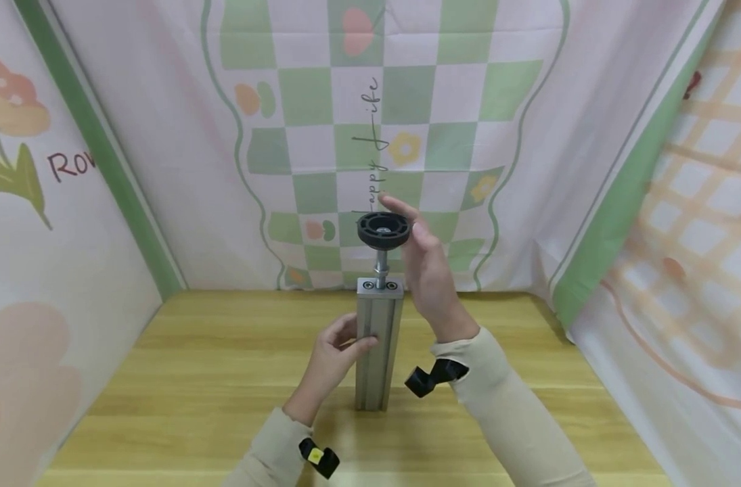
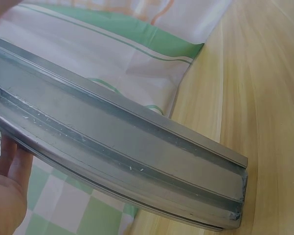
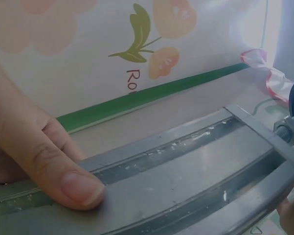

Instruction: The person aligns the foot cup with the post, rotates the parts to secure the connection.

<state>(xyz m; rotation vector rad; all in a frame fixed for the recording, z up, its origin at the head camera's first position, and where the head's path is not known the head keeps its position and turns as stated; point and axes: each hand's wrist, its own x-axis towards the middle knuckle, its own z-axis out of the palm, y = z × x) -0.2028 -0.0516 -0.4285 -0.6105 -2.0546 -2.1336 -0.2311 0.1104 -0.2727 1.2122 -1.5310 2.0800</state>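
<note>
An aluminium extrusion profile (image 1: 376, 352) stands upright on the wooden table, its lengthwise grooves also showing in the left wrist view. My left hand (image 1: 330, 355) grips it around mid-height, thumb (image 3: 80, 188) on the near face and fingers behind. Two screws sit in the profile's end plate (image 1: 379, 292). From that plate rises a threaded stud (image 1: 381, 264) with a nut, topped by a round black levelling foot (image 1: 384, 231). Beside the foot is my right hand (image 1: 431, 281), its fingers stretched up along the foot's right rim. In the right wrist view the foot is partly cut off.
The wooden table (image 1: 224, 358) runs back to a checkered cloth (image 1: 312, 95) hanging behind. Printed fabric walls stand on the left (image 1: 72, 284) and right (image 1: 687, 270). Each wrist carries a black camera mount.
</note>
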